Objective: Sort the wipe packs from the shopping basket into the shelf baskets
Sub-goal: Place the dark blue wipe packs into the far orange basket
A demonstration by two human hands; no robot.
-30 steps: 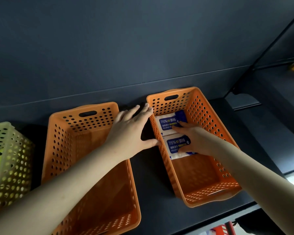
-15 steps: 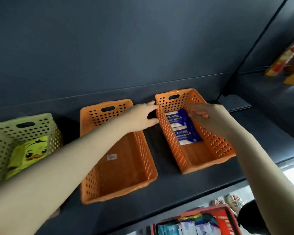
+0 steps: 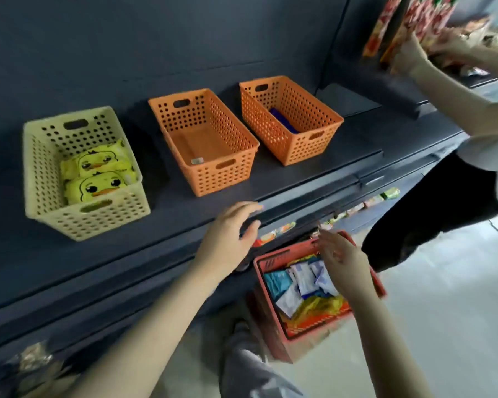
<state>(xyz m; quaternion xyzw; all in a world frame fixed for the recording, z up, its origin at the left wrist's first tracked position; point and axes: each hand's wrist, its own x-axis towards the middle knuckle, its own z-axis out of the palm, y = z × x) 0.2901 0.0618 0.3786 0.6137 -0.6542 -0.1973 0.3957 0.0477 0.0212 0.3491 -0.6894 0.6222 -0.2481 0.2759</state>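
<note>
Below the shelf edge, on the pale floor (image 3: 443, 311), stands one red rectangular plastic shopping basket (image 3: 301, 347). It holds a loose heap of flat wipe packs (image 3: 301, 278) in white, pale blue and teal, with a crumpled yellow wrapper (image 3: 319, 307) at the near end.

Right hand (image 3: 342, 262): on my feed it hangs over the far right part of the shopping basket, fingers (image 3: 325, 239) straight and spread wide, holding nothing. The wipe packs lie beneath the palm and just to its left. Through the blur I cannot tell whether any fingertip touches one.

Left hand (image 3: 227, 239): it is over the front lip of the dark blue-grey shelf (image 3: 299, 173), fingers loosely spread and slightly bent, holding nothing. It is apart from the wipe packs and from every shelf basket.

On the shelf, left to right, each standing apart from its neighbour:

1. Cream perforated plastic basket (image 3: 41, 168), holding two yellow duck-face wipe packs (image 3: 98, 173) lying flat, the nearer one overlapping the other.
2. Middle orange perforated plastic basket (image 3: 242, 165), with a small pale sticker (image 3: 197, 160) on its floor near the front wall.
3. Right orange perforated plastic basket (image 3: 314, 145), with a dark blue pack (image 3: 282, 120) on its floor, largely hidden by the side wall.

At the right edge I see a second person (image 3: 477, 145) in a pale top and dark trousers, both hands on bright snack packets (image 3: 385, 30) on the neighbouring shelf section.
</note>
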